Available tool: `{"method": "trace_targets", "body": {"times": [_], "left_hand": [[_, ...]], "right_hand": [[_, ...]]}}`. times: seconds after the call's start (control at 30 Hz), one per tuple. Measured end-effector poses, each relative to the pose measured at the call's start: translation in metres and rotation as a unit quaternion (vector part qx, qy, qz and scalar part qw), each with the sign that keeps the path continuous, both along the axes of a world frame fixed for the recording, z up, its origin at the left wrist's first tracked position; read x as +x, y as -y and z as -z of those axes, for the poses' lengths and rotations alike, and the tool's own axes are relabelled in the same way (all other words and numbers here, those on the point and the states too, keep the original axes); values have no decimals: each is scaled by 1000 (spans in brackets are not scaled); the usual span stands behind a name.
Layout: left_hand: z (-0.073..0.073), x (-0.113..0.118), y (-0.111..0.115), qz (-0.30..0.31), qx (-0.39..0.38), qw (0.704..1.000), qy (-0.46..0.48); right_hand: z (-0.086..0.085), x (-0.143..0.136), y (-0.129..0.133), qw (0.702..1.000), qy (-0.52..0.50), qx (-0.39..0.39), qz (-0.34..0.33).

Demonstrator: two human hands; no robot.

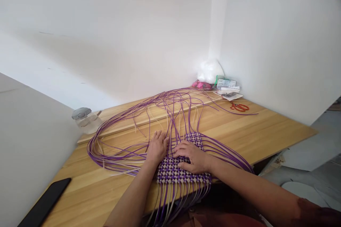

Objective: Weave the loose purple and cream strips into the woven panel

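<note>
A woven panel [170, 173] in purple and beige checks lies at the near edge of the table. Long purple and beige strands [114, 158] run out of it on every side. My right hand [193, 158] rests on top of the weave, fingers stretched to the left and thumb apart. At the panel's left edge my left hand [157, 147] lies over the strands with its fingers pointing away from me. Its fingertips lie close to strands that run toward the back. Whether either hand pins a single strand is too small to tell.
The wooden table [269, 127] meets white walls at the back. A wooden strip [125, 127] lies across it under the strands. At the left are a lidded clear jar [86, 120] and a black phone [46, 202]. Orange-handled scissors [239, 107] and packets [227, 87] lie back right.
</note>
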State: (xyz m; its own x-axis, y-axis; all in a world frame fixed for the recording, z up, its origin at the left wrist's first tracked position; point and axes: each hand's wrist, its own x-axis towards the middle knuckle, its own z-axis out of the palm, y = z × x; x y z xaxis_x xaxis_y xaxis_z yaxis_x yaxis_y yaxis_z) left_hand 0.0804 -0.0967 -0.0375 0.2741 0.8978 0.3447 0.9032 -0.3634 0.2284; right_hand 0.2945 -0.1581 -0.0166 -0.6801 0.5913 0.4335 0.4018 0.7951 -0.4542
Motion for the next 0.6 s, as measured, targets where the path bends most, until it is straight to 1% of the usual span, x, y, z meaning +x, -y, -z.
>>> {"method": "trace_targets", "body": {"times": [0.1,0.23,0.6], "left_hand": [[3,-4,1,6,2,1000,-1],[3,-2,2,7,4,1000,0],[-6,1,9,-15,3,1000,2]], "right_hand": [[1,0,0,1000,2,6,-1],[1,0,0,1000,6,17,3],[2,-1,0,999,5,43,-8]]}}
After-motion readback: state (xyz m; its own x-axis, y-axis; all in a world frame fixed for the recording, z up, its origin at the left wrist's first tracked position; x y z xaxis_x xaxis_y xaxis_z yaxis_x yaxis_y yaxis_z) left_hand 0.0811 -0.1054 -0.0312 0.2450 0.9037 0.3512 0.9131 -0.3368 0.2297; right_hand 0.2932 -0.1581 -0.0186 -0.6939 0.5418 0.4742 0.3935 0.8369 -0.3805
